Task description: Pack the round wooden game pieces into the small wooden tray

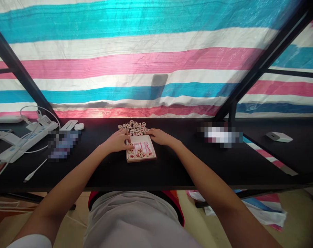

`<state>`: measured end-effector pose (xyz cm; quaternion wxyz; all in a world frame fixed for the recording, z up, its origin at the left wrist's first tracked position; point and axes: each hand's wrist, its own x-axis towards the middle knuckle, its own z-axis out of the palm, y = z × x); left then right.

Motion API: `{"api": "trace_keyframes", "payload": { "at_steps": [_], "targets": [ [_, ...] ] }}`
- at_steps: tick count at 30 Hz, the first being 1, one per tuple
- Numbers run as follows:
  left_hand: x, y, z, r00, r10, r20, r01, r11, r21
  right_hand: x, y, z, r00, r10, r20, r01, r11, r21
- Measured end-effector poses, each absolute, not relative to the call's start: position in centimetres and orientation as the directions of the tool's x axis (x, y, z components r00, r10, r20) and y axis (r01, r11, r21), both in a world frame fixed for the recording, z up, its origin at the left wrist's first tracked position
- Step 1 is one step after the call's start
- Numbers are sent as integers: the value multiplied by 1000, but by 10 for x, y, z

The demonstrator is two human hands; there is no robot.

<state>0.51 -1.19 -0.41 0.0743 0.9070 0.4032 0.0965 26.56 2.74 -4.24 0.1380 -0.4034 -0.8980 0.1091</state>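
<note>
A shallow square box (153, 158) lies on the black table, with red-marked xiangqi pieces (138, 155) in a row along its near side and pink line markings on its floor. My left hand (117, 141) reaches over the box's left side, thumb and finger closed about a xiangqi piece there, mostly hidden by the fingers. Just beyond the box is a cluster of loose xiangqi pieces (132, 126). At the cluster's right edge, my right hand (160, 137) has its fingers stretched out, the tips touching or very close to a piece.
To the left are a white power strip (27, 141) with cables, a blurred-out phone-like object (64, 146) and a white earbud case (79, 126). A blurred object (218, 135) and a white charger (279, 136) are on the right. Striped plastic sheeting (136, 62) hangs behind the table.
</note>
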Motion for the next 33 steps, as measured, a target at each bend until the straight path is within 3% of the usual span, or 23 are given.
{"api": "trace_keyframes", "payload": {
  "at_steps": [6,18,23,28,33],
  "targets": [
    [8,-13,-5,645,762,58,725,-634,269,267,28,-44,-641,751,159,696,656,-293],
    [2,-13,7,558,784,271,754,-616,228,267,30,-45,-640,752,160,695,655,-297],
    [-17,-1,13,498,863,85,847,-505,164,267,28,-43,-633,757,159,697,648,-307],
    [-25,5,8,502,855,-127,861,-481,165,265,24,-38,-637,757,147,702,648,-295],
    [-18,4,5,569,819,-77,816,-550,175,264,23,-37,-632,763,139,708,641,-297]
  ]
}}
